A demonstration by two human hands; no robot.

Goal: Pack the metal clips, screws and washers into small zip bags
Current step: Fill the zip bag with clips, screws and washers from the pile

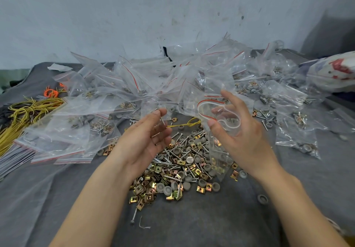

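A heap of brass-coloured metal clips, silver screws and grey washers (178, 170) lies on the grey cloth in the middle. Above its right side my right hand (238, 131) grips a small clear zip bag (219, 150) by its mouth, which is held wide; the bag hangs down with a few clips and screws inside. My left hand (146, 137) hovers palm up over the heap's left side, and its fingertips pinch a thin screw (162, 121).
Many filled zip bags (119, 93) are piled behind the heap and to the right (295, 116). Flat empty bags (63, 150) lie at the left by yellow wire bundles (25, 112). A lone washer (262, 198) and screw (133, 216) lie near me.
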